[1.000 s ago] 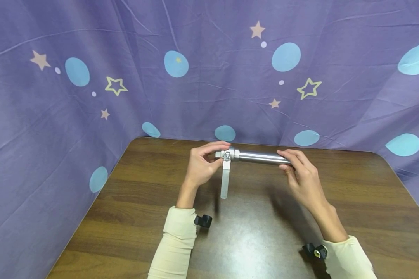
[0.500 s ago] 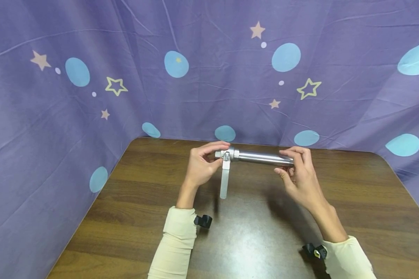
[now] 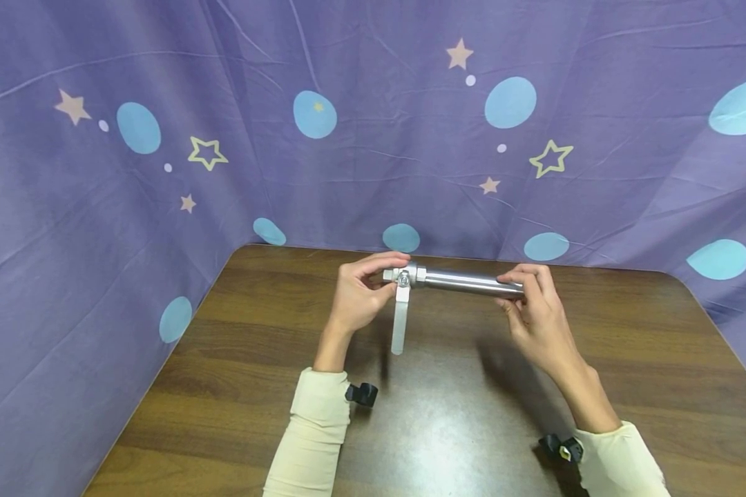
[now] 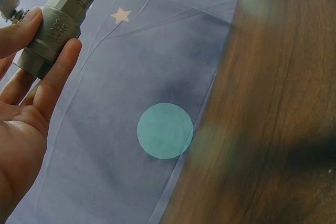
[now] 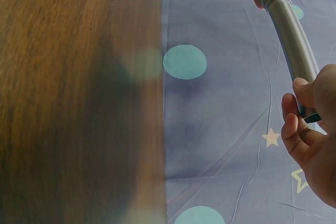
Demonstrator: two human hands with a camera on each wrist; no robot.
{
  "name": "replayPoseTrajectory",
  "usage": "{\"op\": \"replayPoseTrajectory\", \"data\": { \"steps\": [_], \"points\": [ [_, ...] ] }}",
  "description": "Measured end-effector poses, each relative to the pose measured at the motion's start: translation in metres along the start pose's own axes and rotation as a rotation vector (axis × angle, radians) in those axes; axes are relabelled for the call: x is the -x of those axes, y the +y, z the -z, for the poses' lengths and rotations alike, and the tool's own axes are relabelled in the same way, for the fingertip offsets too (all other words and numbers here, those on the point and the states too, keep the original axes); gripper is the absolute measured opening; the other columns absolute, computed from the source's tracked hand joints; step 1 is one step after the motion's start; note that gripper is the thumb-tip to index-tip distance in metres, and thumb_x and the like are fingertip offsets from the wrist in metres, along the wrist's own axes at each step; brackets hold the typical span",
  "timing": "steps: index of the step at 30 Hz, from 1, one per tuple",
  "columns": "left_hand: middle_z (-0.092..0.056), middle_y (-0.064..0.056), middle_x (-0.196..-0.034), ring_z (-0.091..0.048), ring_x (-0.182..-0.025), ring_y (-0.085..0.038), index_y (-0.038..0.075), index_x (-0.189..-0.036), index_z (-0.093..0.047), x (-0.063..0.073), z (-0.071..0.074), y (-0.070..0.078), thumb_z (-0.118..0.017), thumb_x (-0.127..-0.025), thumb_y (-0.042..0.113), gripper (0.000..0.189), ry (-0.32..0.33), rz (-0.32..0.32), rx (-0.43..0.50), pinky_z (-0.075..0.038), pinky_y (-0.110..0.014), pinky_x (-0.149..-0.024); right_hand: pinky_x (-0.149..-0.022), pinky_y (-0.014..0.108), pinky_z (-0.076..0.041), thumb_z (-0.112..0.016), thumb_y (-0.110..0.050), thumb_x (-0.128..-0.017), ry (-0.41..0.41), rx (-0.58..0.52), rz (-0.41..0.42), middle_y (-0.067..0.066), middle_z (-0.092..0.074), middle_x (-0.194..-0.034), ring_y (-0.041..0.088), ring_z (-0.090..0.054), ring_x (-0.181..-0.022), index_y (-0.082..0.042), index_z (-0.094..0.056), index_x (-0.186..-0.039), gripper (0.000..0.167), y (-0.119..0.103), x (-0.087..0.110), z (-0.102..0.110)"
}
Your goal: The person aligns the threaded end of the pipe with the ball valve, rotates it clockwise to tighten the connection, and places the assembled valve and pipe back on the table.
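The left hand (image 3: 356,297) pinches the ball valve (image 3: 403,277) by its body, and the right hand (image 3: 534,314) curls round the far end of the steel pipe (image 3: 466,281), both held level above the tabletop (image 3: 447,414). With fingertip holds only, the pipe could slip, cross-thread, or drop; the hanging valve handle (image 3: 400,324) may swing.

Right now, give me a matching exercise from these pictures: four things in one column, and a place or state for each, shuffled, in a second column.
Things:
1. left hand
2. right hand
3. valve handle
4. metal pipe

Places or states:
A. hangs down toward the table
B. grips the valve body
C. lies level between the two hands
D. holds the pipe's free end

Pairs: 1-B, 2-D, 3-A, 4-C
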State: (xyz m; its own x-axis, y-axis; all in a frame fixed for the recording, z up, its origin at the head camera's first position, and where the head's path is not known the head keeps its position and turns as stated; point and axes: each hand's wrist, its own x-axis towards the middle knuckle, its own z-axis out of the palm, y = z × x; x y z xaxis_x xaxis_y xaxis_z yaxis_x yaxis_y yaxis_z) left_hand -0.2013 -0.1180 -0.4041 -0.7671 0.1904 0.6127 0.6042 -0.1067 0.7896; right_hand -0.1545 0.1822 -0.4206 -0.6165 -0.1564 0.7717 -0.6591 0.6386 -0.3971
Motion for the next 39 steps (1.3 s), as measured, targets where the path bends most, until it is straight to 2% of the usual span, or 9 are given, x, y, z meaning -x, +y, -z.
{"op": "replayPoseTrajectory", "data": {
  "steps": [7, 14, 21, 24, 33, 39],
  "points": [
    [-0.073, -0.036, -0.122, -0.073, -0.116, -0.007, -0.017, -0.11, -0.074, -0.0001, 0.0, -0.0007, -0.064, -0.076, -0.025, 0.037, -0.002, -0.01, 0.0, -0.064, -0.022, -0.095, -0.072, 0.014, -0.048, -0.081, 0.018, -0.08, 0.008, -0.006, 0.01, 0.022, -0.065, -0.124, 0.014, -0.057, -0.088, 0.003, -0.066, -0.121, 0.045, -0.0002, -0.0012, 0.0001],
    [-0.073, -0.036, -0.121, -0.073, -0.116, -0.007, -0.017, -0.11, -0.074, 0.0001, 0.0003, -0.0024, -0.065, -0.076, -0.025, 0.036, -0.004, -0.015, -0.003, -0.064, -0.024, -0.096, -0.077, 0.012, -0.045, -0.08, 0.015, -0.083, -0.002, -0.024, 0.003, 0.021, -0.067, -0.123, 0.019, -0.06, -0.093, 0.003, -0.068, -0.125, 0.045, 0.0003, -0.0017, 0.0018],
    [-0.073, -0.036, -0.121, -0.073, -0.116, -0.007, -0.017, -0.11, -0.074, 0.0, 0.0002, -0.0019, -0.065, -0.076, -0.025, 0.036, 0.0, -0.013, -0.001, -0.064, -0.024, -0.096, -0.095, 0.007, -0.045, -0.079, 0.015, -0.084, 0.007, -0.051, 0.005, 0.021, -0.07, -0.121, 0.029, -0.066, -0.107, 0.002, -0.071, -0.128, 0.046, 0.0, -0.0025, 0.0014],
    [-0.073, -0.036, -0.121, -0.073, -0.116, -0.007, -0.017, -0.109, -0.074, -0.0002, -0.0001, -0.0015, -0.065, -0.076, -0.024, 0.036, 0.002, -0.01, -0.001, -0.064, -0.024, -0.096, -0.097, 0.004, -0.045, -0.078, 0.016, -0.084, 0.016, -0.058, 0.003, 0.02, -0.071, -0.121, 0.029, -0.067, -0.108, 0.0, -0.073, -0.129, 0.048, -0.0007, -0.0022, 0.0013],
    [-0.074, -0.033, -0.122, -0.073, -0.115, -0.009, -0.015, -0.11, -0.076, 0.0003, -0.0001, -0.0029, -0.065, -0.075, -0.024, 0.037, 0.0, -0.008, -0.018, -0.066, -0.03, -0.094, -0.091, 0.004, -0.044, -0.075, 0.016, -0.087, -0.009, -0.043, -0.022, 0.019, -0.072, -0.122, 0.02, -0.065, -0.099, -0.003, -0.073, -0.133, 0.05, 0.0007, -0.0008, 0.0032],
    [-0.074, -0.033, -0.122, -0.073, -0.115, -0.008, -0.015, -0.109, -0.076, 0.0001, -0.0006, -0.0025, -0.065, -0.075, -0.024, 0.037, -0.003, -0.012, -0.019, -0.065, -0.02, -0.09, -0.079, 0.003, -0.047, -0.076, 0.016, -0.086, 0.006, -0.032, 0.007, 0.017, -0.072, -0.119, 0.002, -0.06, -0.084, -0.002, -0.073, -0.132, 0.049, 0.0006, -0.0017, 0.0027]
  ]
}}
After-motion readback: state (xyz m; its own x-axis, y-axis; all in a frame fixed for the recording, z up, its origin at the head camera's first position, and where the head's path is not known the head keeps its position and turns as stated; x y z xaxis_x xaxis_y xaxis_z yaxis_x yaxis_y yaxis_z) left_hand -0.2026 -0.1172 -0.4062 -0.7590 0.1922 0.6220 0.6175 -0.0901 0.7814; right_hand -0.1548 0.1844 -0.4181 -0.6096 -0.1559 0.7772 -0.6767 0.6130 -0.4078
